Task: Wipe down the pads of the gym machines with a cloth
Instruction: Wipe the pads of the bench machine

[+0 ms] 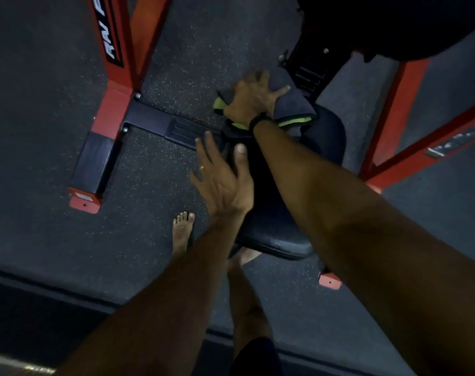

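Observation:
A dark padded seat [326, 137] of a red-framed gym machine runs from centre to lower centre. On its far end lies a grey cloth with a yellow-green edge [293, 109]. My right hand [254, 100] presses down on that cloth with spread fingers and looks blurred. My left hand [221, 176] rests on the seat's left edge, its thumb lying on the top and its fingers reaching down the side. The middle of the seat is hidden under my right forearm.
Red frame posts [117, 58] rise at upper left and right [399, 109]. A dark base bar [160, 123] crosses the speckled rubber floor. A black mechanism [309, 69] sits beyond the seat. My bare feet [182, 229] stand left of the seat.

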`<state>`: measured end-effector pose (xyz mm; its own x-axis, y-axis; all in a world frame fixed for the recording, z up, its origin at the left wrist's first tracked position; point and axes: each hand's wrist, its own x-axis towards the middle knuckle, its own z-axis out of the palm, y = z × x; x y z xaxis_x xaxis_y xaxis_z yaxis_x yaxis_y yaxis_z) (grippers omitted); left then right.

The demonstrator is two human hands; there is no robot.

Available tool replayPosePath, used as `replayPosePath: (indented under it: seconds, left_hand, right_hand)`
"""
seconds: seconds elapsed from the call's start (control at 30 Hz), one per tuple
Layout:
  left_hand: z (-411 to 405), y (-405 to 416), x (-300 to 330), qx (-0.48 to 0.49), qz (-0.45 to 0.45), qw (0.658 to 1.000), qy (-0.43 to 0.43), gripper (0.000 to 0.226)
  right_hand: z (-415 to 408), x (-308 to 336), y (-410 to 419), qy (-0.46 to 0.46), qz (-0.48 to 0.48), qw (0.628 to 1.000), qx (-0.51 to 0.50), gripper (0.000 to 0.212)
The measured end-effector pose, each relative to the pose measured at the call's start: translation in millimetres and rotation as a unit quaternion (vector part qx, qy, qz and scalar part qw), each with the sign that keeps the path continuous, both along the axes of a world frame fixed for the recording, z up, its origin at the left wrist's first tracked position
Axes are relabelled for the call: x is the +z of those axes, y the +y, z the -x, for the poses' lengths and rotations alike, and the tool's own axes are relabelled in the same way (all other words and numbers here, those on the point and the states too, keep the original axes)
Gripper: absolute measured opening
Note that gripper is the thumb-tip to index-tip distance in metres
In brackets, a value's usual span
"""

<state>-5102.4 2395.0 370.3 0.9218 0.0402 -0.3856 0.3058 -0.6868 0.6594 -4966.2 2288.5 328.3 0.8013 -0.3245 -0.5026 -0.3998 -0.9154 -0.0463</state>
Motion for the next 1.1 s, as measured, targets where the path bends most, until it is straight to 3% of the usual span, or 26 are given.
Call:
replayPosePath:
  seconds: [0.1,0.2,0.33,0.43,0.57,0.67,0.73,0.87,1.03,1.1]
  left_hand:
    - [5.9,21.8,5.4,0.069,0.09,0.992,-0.055,0.077]
    - [0.4,48.1,11.4,0.147,0.084,0.983,-0.065,0.074]
    - [-12.6,63.5,25.2,0.145,0.075,0.984,-0.07,0.068]
    - [-22.0,59.7,33.8,0.131,0.078,0.986,-0.07,0.066]
    - [-28.9,49.1,40.0,0.076,0.075,0.991,-0.083,0.061]
    - [-26.6,43.5,36.0,0.027,0.074,0.995,-0.065,0.058]
    - [-21.1,39.2,30.5,-0.008,0.068,0.996,-0.06,0.06]
    - [-5.6,26.8,20.1,-0.05,0.047,0.997,-0.038,0.063]
    - [14.0,5.0,6.6,-0.052,-0.108,0.991,0.067,0.064]
    - [15.1,0.8,5.5,-0.058,-0.137,0.987,0.06,0.061]
  right_hand:
    - [43.8,17.3,22.8,-0.033,-0.028,0.999,0.03,0.058]
    - [100.0,47.2,55.5,-0.048,-0.04,0.996,0.067,0.037]
    - [166.5,70.2,93.6,-0.098,-0.029,0.989,0.104,0.026]
    - [197.0,71.5,99.0,-0.116,-0.011,0.983,0.144,0.033]
    - [237.0,77.8,94.5,-0.174,-0.013,0.977,0.12,0.049]
    - [277.6,77.2,81.0,-0.174,-0.033,0.979,0.102,0.072]
    - [297.7,76.5,66.1,-0.182,-0.026,0.982,0.039,0.073]
    - [304.4,79.6,50.7,-0.205,-0.029,0.959,-0.191,0.066]
    - [278.9,75.4,35.6,-0.182,-0.064,0.878,-0.438,0.074]
    - [264.6,73.4,26.3,-0.157,-0.061,0.852,-0.496,0.076]
